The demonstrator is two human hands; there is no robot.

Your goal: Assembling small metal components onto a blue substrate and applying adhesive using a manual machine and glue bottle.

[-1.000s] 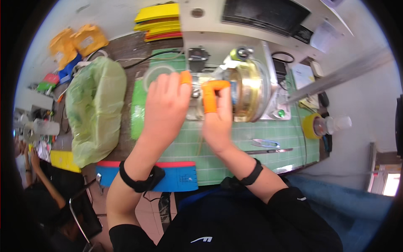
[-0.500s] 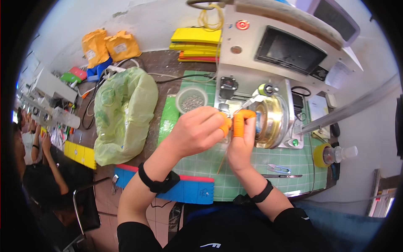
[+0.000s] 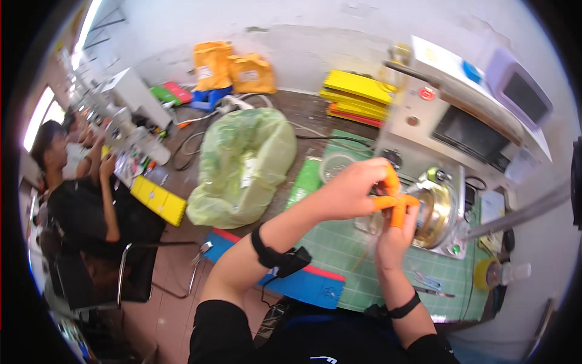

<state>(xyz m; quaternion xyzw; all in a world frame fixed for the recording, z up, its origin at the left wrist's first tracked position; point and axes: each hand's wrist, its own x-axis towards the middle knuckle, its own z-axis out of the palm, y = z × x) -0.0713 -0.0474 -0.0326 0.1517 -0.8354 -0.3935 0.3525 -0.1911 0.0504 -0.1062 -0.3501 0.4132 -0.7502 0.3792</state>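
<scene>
Over green gridded mat (image 3: 339, 255), before whitish wall (image 3: 327, 36). With left hand (image 3: 351, 191) and right hand (image 3: 394, 239) together at orange finger covers (image 3: 398, 217); cannot tell if clamped on something. Just left of golden wheel (image 3: 438, 215) of machine (image 3: 403, 136). Beyond, can see round tub (image 3: 323, 167), then, farther left, pale green bag (image 3: 221, 167).

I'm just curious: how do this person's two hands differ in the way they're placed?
The left hand partly hides the round tub, while the right hand is beside the gold wheel. The left arm slants in from the lower left; the right arm rises more steeply. Both hands wear orange finger covers, and their fingertips come together.
</scene>
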